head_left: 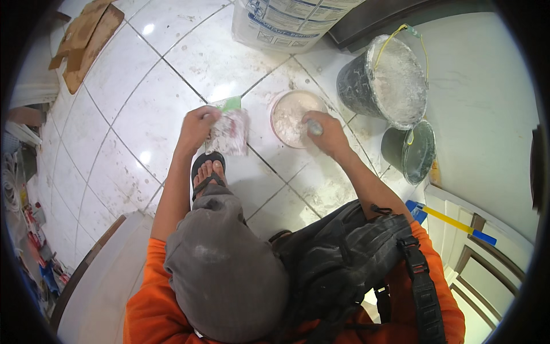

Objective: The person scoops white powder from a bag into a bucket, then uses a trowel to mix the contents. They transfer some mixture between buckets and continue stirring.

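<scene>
My left hand (196,131) is closed on the edge of a flat rectangular board (230,135), smeared with whitish paste and blurred by motion. A green patch (231,104) shows at its far edge. To the right, a round tub (273,123) with a pinkish rim stands on the floor and holds lumpy off-white paste or powder (289,117). At the tub's right side, my right hand (328,133) grips a tool by its rounded grey handle (314,127). The tool's working end is hidden or lost in the pale mix.
A black bucket (355,86) of pale powder and a smaller dark bucket (395,148) stand at right. Behind the tub is a white sack (281,26). Cardboard (86,43) lies far left. A yellow-and-blue-handled tool (452,222) is near my right elbow. My sandalled foot (208,173) is below the board.
</scene>
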`<state>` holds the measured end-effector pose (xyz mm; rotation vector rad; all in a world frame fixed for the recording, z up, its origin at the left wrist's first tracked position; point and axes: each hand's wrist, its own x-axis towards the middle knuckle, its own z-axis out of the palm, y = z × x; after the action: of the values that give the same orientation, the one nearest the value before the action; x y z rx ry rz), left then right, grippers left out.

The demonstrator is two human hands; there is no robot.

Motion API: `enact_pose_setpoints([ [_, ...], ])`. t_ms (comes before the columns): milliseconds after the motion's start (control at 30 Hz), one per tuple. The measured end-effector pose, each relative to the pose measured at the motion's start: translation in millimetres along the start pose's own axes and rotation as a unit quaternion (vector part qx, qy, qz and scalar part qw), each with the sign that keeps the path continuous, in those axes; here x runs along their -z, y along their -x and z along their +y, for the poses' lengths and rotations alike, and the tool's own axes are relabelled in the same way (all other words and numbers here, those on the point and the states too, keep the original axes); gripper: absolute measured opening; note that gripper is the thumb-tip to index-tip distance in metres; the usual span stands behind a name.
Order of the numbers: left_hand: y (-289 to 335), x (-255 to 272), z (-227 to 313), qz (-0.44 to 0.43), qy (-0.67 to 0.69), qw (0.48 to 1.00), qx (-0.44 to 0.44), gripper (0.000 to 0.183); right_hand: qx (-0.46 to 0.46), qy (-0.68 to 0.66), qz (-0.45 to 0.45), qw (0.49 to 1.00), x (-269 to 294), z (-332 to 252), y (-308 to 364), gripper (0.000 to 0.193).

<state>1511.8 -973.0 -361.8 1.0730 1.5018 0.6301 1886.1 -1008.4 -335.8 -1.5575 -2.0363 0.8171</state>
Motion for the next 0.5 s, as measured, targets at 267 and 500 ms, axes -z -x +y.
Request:
enact_pose_setpoints([
  [267, 10.5, -115.6, -6.5, -0.273, -0.248, 0.927, -0.072, 0.038, 0.000, 0.074, -0.125, 0.989, -11.0, -4.5, 8.1, 0.034],
  [500, -19.1, -143.8, -86.7, -0.180, -0.331, 0.915, -0.143, 0.037, -0.110, 0.085, -0.141, 0.980, 28.3, -50.5, -9.8, 0.030],
])
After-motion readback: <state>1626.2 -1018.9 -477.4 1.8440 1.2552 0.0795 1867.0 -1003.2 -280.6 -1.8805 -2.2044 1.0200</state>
